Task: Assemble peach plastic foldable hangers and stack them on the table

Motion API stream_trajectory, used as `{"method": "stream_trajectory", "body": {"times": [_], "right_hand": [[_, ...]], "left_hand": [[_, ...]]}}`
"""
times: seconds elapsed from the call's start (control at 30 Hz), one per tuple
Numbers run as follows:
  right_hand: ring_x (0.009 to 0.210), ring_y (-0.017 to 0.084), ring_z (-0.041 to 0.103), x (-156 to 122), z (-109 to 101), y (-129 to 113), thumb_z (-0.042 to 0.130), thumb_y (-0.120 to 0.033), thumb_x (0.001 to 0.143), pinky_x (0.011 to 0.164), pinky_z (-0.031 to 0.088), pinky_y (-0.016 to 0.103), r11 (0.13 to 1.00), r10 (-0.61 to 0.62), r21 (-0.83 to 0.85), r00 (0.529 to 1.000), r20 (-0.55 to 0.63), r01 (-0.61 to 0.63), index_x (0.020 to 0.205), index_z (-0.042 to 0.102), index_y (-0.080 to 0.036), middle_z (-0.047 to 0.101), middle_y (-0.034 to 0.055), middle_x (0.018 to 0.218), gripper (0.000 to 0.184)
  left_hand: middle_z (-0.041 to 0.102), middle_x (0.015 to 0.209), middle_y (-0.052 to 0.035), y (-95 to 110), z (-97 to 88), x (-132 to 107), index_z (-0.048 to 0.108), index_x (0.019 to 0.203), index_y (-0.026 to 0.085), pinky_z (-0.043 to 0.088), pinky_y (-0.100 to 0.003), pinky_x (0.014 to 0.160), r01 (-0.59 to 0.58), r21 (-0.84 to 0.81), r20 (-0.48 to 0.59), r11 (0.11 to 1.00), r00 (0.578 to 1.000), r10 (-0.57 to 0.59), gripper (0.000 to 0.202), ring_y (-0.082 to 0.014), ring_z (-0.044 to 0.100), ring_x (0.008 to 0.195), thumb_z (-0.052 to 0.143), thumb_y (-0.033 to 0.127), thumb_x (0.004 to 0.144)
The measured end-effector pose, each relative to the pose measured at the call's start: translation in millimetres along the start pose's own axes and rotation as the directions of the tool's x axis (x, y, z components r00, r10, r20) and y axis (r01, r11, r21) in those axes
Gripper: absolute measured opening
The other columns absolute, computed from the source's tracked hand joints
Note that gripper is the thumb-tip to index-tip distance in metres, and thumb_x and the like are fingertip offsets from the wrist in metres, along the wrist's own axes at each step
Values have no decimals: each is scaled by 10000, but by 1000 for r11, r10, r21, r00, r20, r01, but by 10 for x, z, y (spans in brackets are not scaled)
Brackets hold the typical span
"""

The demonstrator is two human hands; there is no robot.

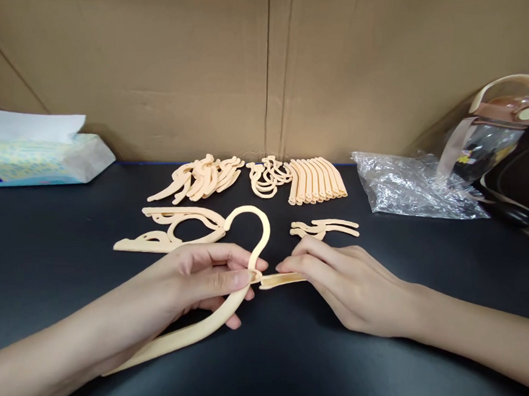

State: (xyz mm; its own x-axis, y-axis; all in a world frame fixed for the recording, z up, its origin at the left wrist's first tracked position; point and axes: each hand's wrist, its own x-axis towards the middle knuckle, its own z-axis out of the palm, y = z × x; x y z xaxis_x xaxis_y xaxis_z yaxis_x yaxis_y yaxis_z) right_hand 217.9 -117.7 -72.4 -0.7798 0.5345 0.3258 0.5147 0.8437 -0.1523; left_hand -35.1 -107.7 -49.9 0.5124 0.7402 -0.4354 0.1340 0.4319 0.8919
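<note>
My left hand (198, 278) is closed around a beige plastic hanger piece (248, 221) with a curved hook on top and a long arm running down to the lower left. My right hand (340, 277) pinches a short beige arm piece (283, 279), its end touching the joint just below the hook. Both hands rest low over the black table (279, 358).
Behind the hands lie loose beige parts: arm pieces (174, 230) at the left, a small pair (324, 228) at the right, and three groups (266, 177) by the cardboard wall. A tissue pack (34, 152) sits far left, a plastic bag (412, 185) and a bottle (499, 128) far right.
</note>
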Motion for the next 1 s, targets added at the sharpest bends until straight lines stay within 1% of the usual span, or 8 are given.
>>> {"method": "stream_trajectory", "body": {"times": [0.13, 0.23, 0.33, 0.43, 0.5, 0.63, 0.83, 1.0], "right_hand": [[448, 115, 417, -6, 12, -2, 335, 7, 915, 438, 278, 267, 998, -26, -56, 999, -22, 25, 1091, 586, -136, 610, -37, 669, 339], [411, 105, 397, -2, 25, 5, 330, 5, 926, 435, 259, 255, 997, -18, -75, 998, -62, 14, 1098, 591, -133, 581, -66, 577, 341], [431, 96, 461, 6, 20, 2, 328, -35, 972, 443, 296, 231, 998, -21, -57, 994, -103, 15, 1113, 591, -131, 627, -50, 607, 314], [502, 102, 564, 16, 3, -8, 327, -138, 1038, 486, 375, 219, 1000, -20, -26, 993, -119, 17, 1077, 599, -134, 689, -13, 686, 275], [560, 112, 614, 23, -5, -13, 323, -229, 1069, 532, 420, 224, 1000, -26, -3, 993, -112, 26, 1055, 600, -130, 717, 15, 746, 295], [588, 116, 614, 30, 1, -11, 339, -363, 1078, 552, 425, 236, 998, -57, 35, 993, -100, 61, 1021, 604, -130, 705, 28, 772, 357], [584, 107, 571, 21, 14, -11, 384, -315, 1069, 555, 394, 236, 997, -74, 5, 992, -101, 75, 1000, 642, -132, 656, 5, 736, 323], [615, 110, 579, 16, 27, -2, 383, -318, 1073, 588, 414, 244, 995, -96, -41, 990, -101, 93, 1026, 662, -144, 671, 4, 767, 333]], "left_hand": [[632, 792, -7, 24, 32, -28, 782, 915, 232, 585, -199, 687, -7, 3, -65, 1000, 998, 7, 153, -141, 613, 765, 787, 333, 801], [595, 745, 2, 62, 77, -58, 788, 893, 221, 592, -216, 688, -10, -22, -138, 1000, 990, 7, 95, -161, 647, 782, 739, 255, 819], [578, 725, 9, 95, 103, -76, 784, 888, 209, 598, -235, 704, 2, -17, -161, 1000, 987, -5, 94, -174, 663, 802, 714, 200, 826], [610, 745, 8, 99, 93, -75, 779, 908, 215, 591, -242, 718, 15, -3, -148, 1000, 989, -15, 90, -169, 660, 799, 729, 228, 835], [649, 791, 0, 93, 77, -70, 775, 885, 222, 588, -247, 728, 17, 4, -123, 1000, 992, -17, 70, -159, 650, 786, 749, 257, 830], [671, 816, -11, 96, 72, -67, 772, 868, 222, 587, -235, 692, 15, 22, -97, 1000, 995, -13, 82, -162, 629, 805, 770, 289, 820], [635, 726, -1, 60, 70, -30, 777, 955, 228, 570, -188, 553, 0, -31, -99, 1000, 995, -3, 190, -146, 597, 731, 778, 369, 829], [614, 674, 5, -33, -31, 56, 769, 952, 218, 562, -180, 496, -21, -18, 16, 1000, 1000, 21, 295, -121, 551, 638, 783, 477, 811]]}}
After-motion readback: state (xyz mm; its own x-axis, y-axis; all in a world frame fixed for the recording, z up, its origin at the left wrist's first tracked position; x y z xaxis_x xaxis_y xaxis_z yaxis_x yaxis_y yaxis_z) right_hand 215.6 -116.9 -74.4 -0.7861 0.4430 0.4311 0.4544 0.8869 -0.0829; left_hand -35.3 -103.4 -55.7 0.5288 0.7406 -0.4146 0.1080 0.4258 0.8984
